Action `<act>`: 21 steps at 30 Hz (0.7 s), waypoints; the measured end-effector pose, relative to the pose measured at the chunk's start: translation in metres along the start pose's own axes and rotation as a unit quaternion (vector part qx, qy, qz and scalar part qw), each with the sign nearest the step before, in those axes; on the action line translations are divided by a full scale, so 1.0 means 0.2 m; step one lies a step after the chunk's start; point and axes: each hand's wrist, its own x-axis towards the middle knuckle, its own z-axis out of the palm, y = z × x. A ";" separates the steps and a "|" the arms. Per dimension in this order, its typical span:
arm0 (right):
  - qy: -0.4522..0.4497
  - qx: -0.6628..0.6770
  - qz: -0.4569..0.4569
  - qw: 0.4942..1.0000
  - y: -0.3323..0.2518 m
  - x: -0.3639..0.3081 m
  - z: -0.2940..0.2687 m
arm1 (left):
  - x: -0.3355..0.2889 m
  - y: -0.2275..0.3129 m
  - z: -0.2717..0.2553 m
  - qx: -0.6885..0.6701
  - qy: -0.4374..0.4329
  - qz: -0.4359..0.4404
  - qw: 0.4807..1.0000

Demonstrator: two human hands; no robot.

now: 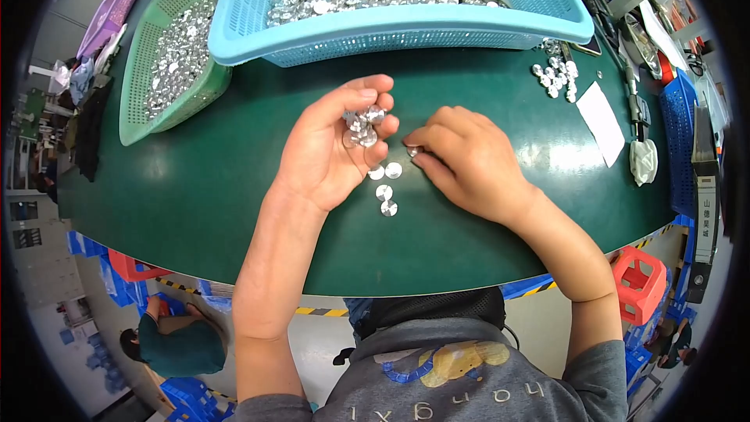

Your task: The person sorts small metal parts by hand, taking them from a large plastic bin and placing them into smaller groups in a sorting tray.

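My left hand (312, 141) is palm up with its fingers curled around several small shiny silver metal discs (362, 130). Beside it, my right hand (478, 162) faces down, thumb and forefinger pinching a single silver disc (412, 151). A few more round discs (388, 209) lie flat on the green table (453, 258) between the two hands, and one of them is partly covered by the left hand.
A light-blue basket (422, 22) heaped with silver parts stands beyond my hands. Left of it is a filled green basket (199, 94). Loose parts (556, 78) and white paper (601, 123) lie at right. A person (183, 344) sits low behind, left; a red stool (639, 287) stands right.
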 end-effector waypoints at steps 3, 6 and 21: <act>-0.004 0.056 0.053 0.997 0.01 -0.01 -0.05 | 0.00 -0.03 0.01 0.012 -0.026 -0.023 0.999; 0.011 0.142 0.078 0.987 0.01 -0.02 -0.09 | -0.03 -0.07 0.06 0.062 -0.002 -0.046 0.997; 0.129 0.255 -0.022 0.958 0.00 -0.03 -0.15 | -0.07 -0.12 0.13 0.070 -0.113 -0.151 0.980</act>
